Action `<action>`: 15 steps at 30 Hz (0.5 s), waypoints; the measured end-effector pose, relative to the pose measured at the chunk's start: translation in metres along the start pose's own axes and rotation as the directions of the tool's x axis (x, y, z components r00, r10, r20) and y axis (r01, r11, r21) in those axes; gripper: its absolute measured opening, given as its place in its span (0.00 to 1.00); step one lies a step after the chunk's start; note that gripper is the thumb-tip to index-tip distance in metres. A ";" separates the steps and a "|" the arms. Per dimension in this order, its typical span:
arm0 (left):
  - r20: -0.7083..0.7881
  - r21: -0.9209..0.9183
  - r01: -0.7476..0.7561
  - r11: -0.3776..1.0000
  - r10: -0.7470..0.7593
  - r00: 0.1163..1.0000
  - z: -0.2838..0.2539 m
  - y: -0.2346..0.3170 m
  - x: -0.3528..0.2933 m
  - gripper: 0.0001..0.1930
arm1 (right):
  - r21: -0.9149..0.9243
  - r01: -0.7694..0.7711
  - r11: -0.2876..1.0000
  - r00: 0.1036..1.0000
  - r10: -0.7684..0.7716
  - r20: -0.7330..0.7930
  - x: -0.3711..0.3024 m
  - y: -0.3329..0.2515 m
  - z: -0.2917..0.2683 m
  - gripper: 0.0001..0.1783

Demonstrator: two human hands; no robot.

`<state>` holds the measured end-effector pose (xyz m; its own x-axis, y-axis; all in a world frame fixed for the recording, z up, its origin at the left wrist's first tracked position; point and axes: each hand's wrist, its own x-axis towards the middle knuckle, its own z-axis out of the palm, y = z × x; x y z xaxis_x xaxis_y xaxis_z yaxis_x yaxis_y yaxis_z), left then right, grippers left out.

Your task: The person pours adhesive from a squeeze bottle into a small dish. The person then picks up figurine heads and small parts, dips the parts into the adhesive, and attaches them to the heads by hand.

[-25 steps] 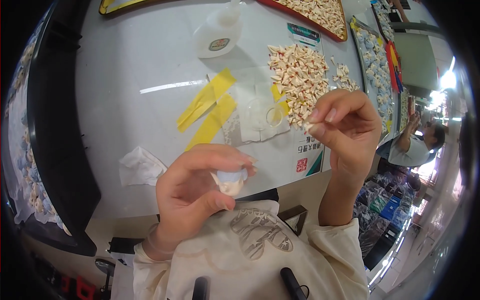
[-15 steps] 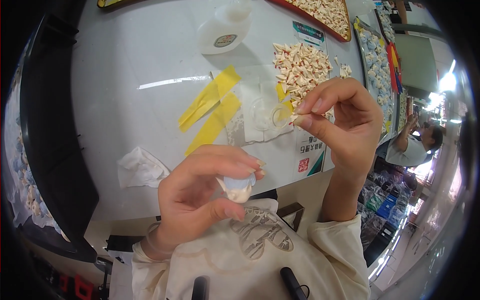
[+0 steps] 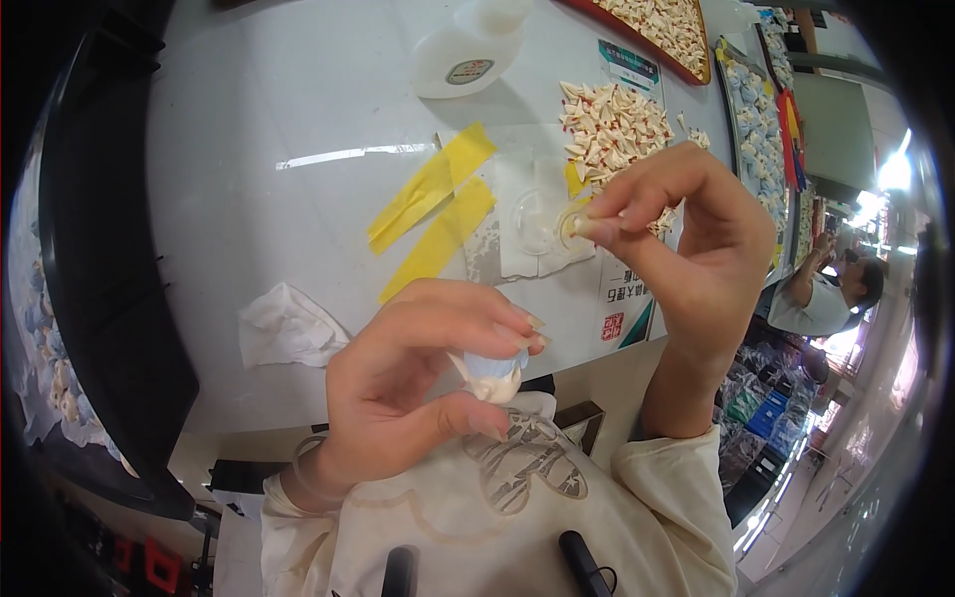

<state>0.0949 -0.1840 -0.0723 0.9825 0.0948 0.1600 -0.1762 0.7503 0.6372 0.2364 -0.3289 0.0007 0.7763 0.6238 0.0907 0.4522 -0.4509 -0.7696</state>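
Observation:
My left hand (image 3: 393,383) holds a small blue-and-cream figurine head (image 3: 494,380) between thumb and fingers, near the table's front edge. A pointed cream bit sticks out of its left side; the fingers cover part of the blue top. My right hand (image 3: 701,234) pinches a tiny cream piece (image 3: 581,228), mostly hidden by the fingertips, at a small clear round dish (image 3: 568,231). Beside that dish lies another clear round one (image 3: 534,221), on a white sheet (image 3: 512,169). Just beyond the right hand spreads a pile of small pointed cream pieces with red ends (image 3: 609,129).
Two yellow tape strips (image 3: 433,189) and a crumpled white tissue (image 3: 286,326) lie on the grey table (image 3: 249,219). A white plastic bottle (image 3: 468,50) stands at the back. Trays of parts flank the table, including a black-edged one (image 3: 109,249). Another person (image 3: 826,289) sits far right.
The right hand has brought the tiny piece slightly down and left, to the small clear dish. The left hand, still holding the figurine head, has shifted a little right. The whole view has shifted slightly.

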 end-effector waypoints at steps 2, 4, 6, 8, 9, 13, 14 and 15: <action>-0.004 0.007 -0.013 1.000 0.013 1.000 0.001 0.000 0.000 0.21 | 0.132 0.057 0.990 0.997 -0.049 -0.063 -0.009 -0.008 0.005 0.14; -0.055 -0.003 0.007 1.000 -0.007 0.998 0.004 0.002 -0.002 0.21 | 0.251 0.191 0.949 0.981 -0.181 -0.063 -0.019 -0.017 0.005 0.21; -0.073 0.040 -0.008 0.999 0.011 0.997 0.004 0.002 -0.004 0.21 | 0.350 0.182 0.919 0.983 -0.169 -0.067 -0.033 -0.020 0.019 0.21; -0.083 0.078 -0.021 0.997 0.027 0.996 0.005 0.001 -0.004 0.20 | 0.460 0.154 0.875 0.988 -0.129 -0.084 -0.042 -0.018 0.031 0.22; -0.091 0.125 -0.018 0.992 0.029 0.995 0.005 0.003 -0.005 0.19 | 0.460 0.155 0.874 0.988 -0.129 -0.087 -0.045 -0.018 0.032 0.22; -0.126 0.261 -0.014 0.965 0.048 0.991 0.009 0.004 -0.005 0.18 | 0.675 0.053 0.736 0.998 -0.016 -0.061 -0.051 -0.017 0.035 0.15; -0.124 0.259 -0.013 0.966 0.047 0.991 0.009 0.004 -0.005 0.18 | 0.679 0.049 0.732 0.999 -0.019 -0.051 -0.052 -0.016 0.036 0.16; -0.128 0.309 -0.019 0.951 0.061 0.990 0.010 0.005 -0.006 0.18 | 0.680 0.050 0.731 0.998 -0.020 -0.051 -0.053 -0.016 0.038 0.16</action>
<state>0.0879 -0.1876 -0.0623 0.9694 0.2237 0.1012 -0.2048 0.5094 0.8358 0.1712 -0.3302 -0.0155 0.7885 0.5992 0.1385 0.0706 0.1355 -0.9883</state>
